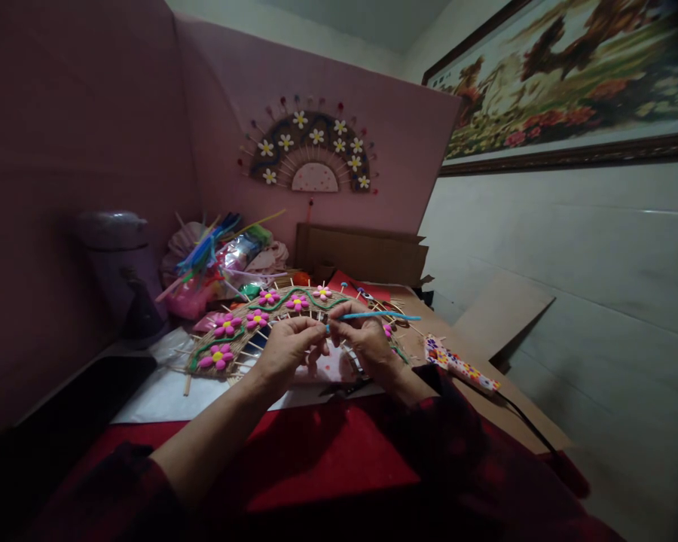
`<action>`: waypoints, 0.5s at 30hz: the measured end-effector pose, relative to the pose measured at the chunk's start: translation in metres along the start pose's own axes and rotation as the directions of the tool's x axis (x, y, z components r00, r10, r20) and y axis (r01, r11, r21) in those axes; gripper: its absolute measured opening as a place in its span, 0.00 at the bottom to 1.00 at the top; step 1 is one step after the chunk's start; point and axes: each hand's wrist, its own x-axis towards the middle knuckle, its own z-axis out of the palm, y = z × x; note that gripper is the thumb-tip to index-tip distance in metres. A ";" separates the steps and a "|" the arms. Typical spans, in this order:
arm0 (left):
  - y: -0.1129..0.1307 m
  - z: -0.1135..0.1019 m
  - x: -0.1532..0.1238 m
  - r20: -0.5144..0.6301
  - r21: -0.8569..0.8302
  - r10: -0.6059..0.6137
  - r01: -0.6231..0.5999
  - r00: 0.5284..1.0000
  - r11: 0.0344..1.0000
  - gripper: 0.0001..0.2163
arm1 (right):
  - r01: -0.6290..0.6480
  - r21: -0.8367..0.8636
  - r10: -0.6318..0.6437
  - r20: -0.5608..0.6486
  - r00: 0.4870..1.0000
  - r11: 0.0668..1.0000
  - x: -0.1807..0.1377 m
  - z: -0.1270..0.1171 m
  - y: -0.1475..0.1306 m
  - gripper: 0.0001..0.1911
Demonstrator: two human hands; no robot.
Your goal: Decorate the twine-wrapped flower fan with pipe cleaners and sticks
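My left hand (287, 348) and my right hand (364, 336) meet over a woven fan-shaped craft piece (242, 331) with pink flowers and a green wavy cord. Both hands pinch a light blue pipe cleaner (380, 315). It sticks out to the right from my right hand's fingers, and my left fingertips close on its left end. The fan lies flat on a white sheet (163, 395) on the table, partly hidden beneath my hands.
A bundle of colored pipe cleaners and bags (220, 260) lies behind the fan. A lilac jug (118, 260) stands at left. A finished fan (310, 154) hangs on the pink board. A cardboard box (361, 252), a patterned case (460, 365) and red cloth (316, 452) surround the work.
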 end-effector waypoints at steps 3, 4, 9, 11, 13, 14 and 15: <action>-0.001 0.002 0.001 -0.112 -0.001 0.028 -0.028 0.993 1.000 0.09 | 0.117 -0.124 -0.123 -0.039 0.992 0.985 -0.002 0.001 0.000 0.06; -0.002 0.002 0.001 -0.142 -0.004 0.039 -0.040 0.989 0.999 0.09 | 0.184 -0.179 -0.194 -0.042 0.980 0.967 -0.004 0.002 0.001 0.05; -0.004 0.003 0.001 -0.233 -0.019 0.062 -0.068 0.970 0.997 0.08 | 0.382 -0.345 -0.393 0.041 0.919 0.857 -0.010 0.004 0.005 0.03; -0.005 0.003 0.001 -0.249 -0.029 0.043 -0.052 0.967 0.998 0.08 | 0.348 -0.372 -0.362 0.034 0.931 0.861 -0.012 0.005 0.006 0.03; -0.005 0.003 0.001 -0.213 -0.045 0.028 -0.038 0.977 0.998 0.09 | 0.275 -0.360 -0.299 -0.011 0.954 0.892 -0.012 0.005 0.007 0.01; -0.005 0.002 0.001 -0.185 -0.042 0.033 -0.042 0.982 0.998 0.10 | 0.232 -0.333 -0.258 -0.036 0.966 0.914 -0.011 0.005 0.007 0.00; -0.006 0.002 0.002 -0.164 -0.029 0.052 -0.058 0.985 0.998 0.10 | 0.192 -0.296 -0.217 -0.055 0.975 0.936 -0.011 0.005 0.006 0.02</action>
